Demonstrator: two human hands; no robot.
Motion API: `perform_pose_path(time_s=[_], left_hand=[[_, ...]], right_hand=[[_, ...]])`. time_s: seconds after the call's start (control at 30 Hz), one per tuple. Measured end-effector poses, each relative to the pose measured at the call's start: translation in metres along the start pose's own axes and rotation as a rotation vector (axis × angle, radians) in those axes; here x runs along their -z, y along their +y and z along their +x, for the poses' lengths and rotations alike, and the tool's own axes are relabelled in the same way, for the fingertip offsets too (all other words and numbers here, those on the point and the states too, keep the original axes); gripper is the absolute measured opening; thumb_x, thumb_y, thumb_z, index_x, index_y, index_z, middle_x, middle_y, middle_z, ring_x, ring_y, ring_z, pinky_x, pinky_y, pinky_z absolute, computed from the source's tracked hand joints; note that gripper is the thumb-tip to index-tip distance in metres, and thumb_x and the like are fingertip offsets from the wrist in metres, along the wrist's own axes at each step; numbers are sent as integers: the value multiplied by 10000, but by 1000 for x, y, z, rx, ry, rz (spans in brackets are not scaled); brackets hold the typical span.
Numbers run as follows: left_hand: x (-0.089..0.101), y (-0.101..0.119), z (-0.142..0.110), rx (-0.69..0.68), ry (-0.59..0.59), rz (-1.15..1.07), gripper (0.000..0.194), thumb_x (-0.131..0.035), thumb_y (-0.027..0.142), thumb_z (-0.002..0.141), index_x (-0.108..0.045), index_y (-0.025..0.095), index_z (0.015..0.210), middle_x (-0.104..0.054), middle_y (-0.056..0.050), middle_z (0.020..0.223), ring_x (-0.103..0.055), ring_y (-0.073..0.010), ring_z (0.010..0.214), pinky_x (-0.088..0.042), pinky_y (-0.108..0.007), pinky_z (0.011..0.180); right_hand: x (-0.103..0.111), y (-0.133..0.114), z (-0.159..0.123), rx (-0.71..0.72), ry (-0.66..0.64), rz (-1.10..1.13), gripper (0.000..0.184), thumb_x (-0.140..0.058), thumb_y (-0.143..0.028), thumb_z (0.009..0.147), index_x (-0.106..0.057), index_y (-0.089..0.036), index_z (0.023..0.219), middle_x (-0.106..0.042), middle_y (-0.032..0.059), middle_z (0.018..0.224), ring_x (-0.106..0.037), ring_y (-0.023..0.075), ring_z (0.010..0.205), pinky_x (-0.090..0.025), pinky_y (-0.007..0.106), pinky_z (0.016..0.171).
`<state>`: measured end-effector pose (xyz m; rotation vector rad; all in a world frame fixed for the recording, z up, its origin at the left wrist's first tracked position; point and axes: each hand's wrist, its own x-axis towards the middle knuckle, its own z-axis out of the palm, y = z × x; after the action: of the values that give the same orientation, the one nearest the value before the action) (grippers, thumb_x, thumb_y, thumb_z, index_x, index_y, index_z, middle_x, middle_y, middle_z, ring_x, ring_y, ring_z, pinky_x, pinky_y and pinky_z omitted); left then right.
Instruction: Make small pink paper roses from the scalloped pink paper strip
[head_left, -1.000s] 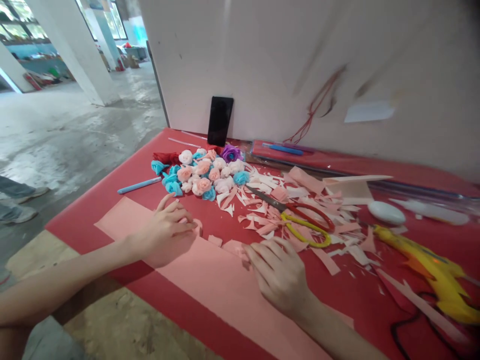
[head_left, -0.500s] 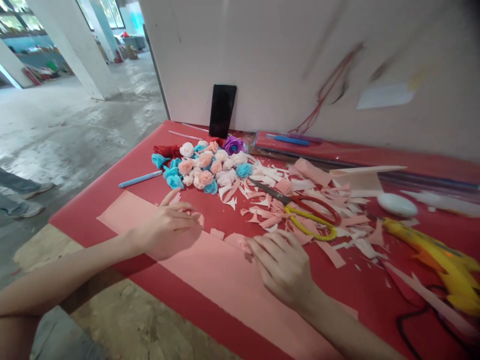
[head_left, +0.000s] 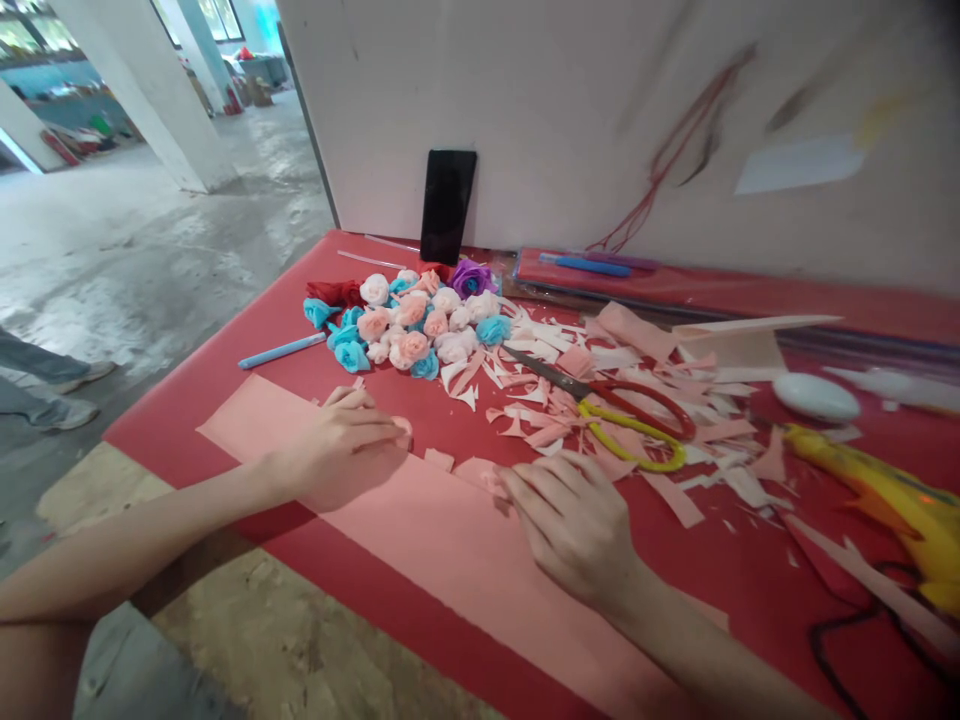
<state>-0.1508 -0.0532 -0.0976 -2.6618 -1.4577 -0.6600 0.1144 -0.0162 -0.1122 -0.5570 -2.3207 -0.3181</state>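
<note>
My left hand (head_left: 341, 447) is closed, with its fingertips at a small curled piece of pink crepe paper (head_left: 404, 432). The thumb side is mostly hidden. My right hand (head_left: 574, 520) pinches a small gathered pink paper piece (head_left: 491, 480) between thumb and fingers. Both hands are just above a long pink paper strip (head_left: 442, 540) that runs diagonally along the table. A small pink scrap (head_left: 439, 459) lies between them. Scissors (head_left: 637, 432) with red and yellow handles rest on paper cuttings beyond my right hand.
Paper roses (head_left: 411, 348) in several colours are clustered ahead on the red table (head_left: 202, 385). A phone (head_left: 448, 207) leans on the wall behind them. A blue pen (head_left: 281, 351) lies left. A yellow glue gun (head_left: 892, 505) with a black cord and a white oval object (head_left: 816, 397) are right.
My left index finger, raised before, has curled in with the other fingers. My right hand keeps its pinch on the pink piece. The camera view has shifted slightly.
</note>
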Motion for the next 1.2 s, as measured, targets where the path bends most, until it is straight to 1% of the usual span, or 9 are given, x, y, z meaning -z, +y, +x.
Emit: perform_pose_path(time_s=[0.07,0.13,0.27,0.43,0.63,0.73,0.9,1.0,1.2], left_hand=[[-3,-2,-1,35,-2,25,137,-517,250,881,-642,202,912,-694,-15,794,-526,-142,715,-350,-313,708],[-6,-3,-1,45,-14,73,182,-484,267,905,-641,193,961,-668,-37,810,-507,-157,746,-337,-307,685],[-7,-6,0,63,-30,144,247,-421,249,927,-660,187,943,-606,-45,752,-460,-172,731,-312,-307,664],[-5,-5,1,48,-6,86,215,-472,243,910,-681,212,869,-615,-27,765,-468,-159,735,-310,-316,721],[-9,-11,-2,79,-22,84,257,-448,302,932,-685,215,886,-637,-21,758,-478,-164,740,-280,-340,742],[-9,-13,-4,96,-25,53,227,-478,304,918,-693,230,907,-654,-15,771,-496,-165,759,-281,-342,755],[-8,-11,-2,144,-46,16,241,-491,316,914,-701,241,823,-681,-5,804,-515,-164,784,-284,-342,772],[-9,-12,-2,198,-43,10,251,-489,346,911,-696,216,853,-680,-26,808,-512,-180,795,-280,-357,780],[-9,-14,2,305,-98,-71,200,-549,375,869,-687,237,823,-694,-2,831,-530,-174,801,-306,-352,787]], right_hand=[[0,0,0,0,0,-2,306,-385,-67,888,-669,-96,778,-683,72,654,-539,175,632,-423,330,705],[0,-1,0,-1,-2,-3,307,-383,-61,885,-667,-100,776,-682,70,656,-536,170,631,-422,327,711],[0,-1,-1,-4,-11,0,294,-391,-63,880,-665,-106,783,-678,70,661,-534,172,643,-418,328,711],[-1,0,-2,-3,-11,10,270,-414,-69,876,-665,-105,784,-670,69,661,-528,171,646,-410,320,718],[-1,-1,-3,-5,-19,10,285,-398,-63,877,-667,-107,791,-673,69,661,-515,174,650,-406,324,720],[-1,-1,-3,-8,-28,9,281,-401,-73,881,-668,-113,800,-678,68,673,-516,176,662,-409,327,717],[-1,0,-3,-3,-17,12,290,-395,-75,889,-669,-98,796,-675,71,658,-516,175,656,-413,327,716],[-1,-1,-3,-1,-10,11,298,-390,-77,893,-669,-99,792,-676,69,654,-516,172,650,-414,327,716],[0,-2,-1,4,-7,5,296,-393,-57,876,-672,-104,786,-679,72,658,-526,174,647,-421,329,702]])
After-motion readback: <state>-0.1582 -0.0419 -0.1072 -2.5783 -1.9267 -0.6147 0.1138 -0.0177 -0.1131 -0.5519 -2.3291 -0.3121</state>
